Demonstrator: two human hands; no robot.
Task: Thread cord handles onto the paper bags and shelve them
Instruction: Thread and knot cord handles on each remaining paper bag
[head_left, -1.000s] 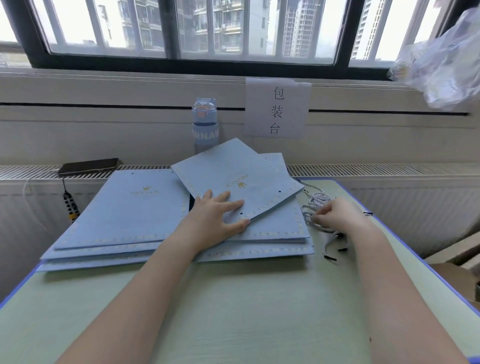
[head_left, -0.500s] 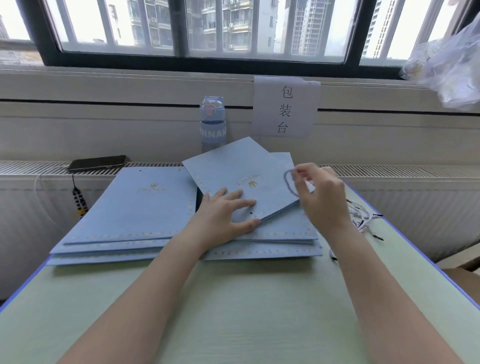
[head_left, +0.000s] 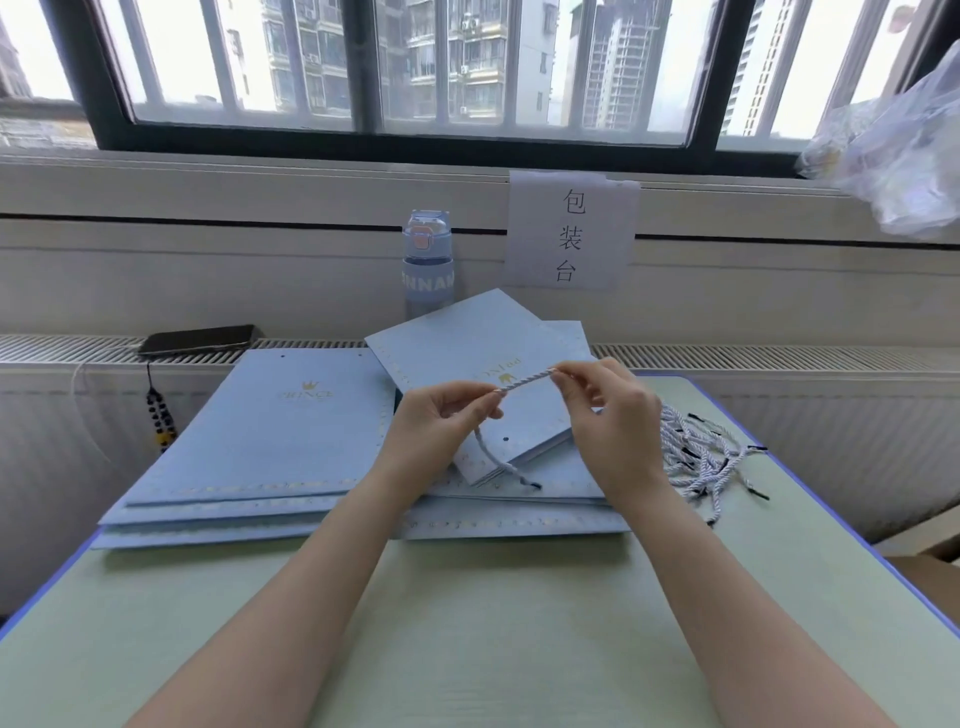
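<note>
One cord (head_left: 524, 384), newly taken from the pile (head_left: 696, 462): my left hand (head_left: 441, 421) and right hand (head_left: 608, 415) pinch it over the top bag (head_left: 467, 348); threading next.

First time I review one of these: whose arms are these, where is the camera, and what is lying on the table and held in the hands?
No machine: a person works with bare hands, filmed by a camera worn on their head that looks forward and down, so both arms reach in from below. On the green table lie blue paper bags in stacks, with a pile of loose cords to their right. The left hand and right hand each pinch one striped cord, stretched between them above the bags; its free end trails down toward the bags. Behind are a bottle, a phone and a paper sign.
</note>
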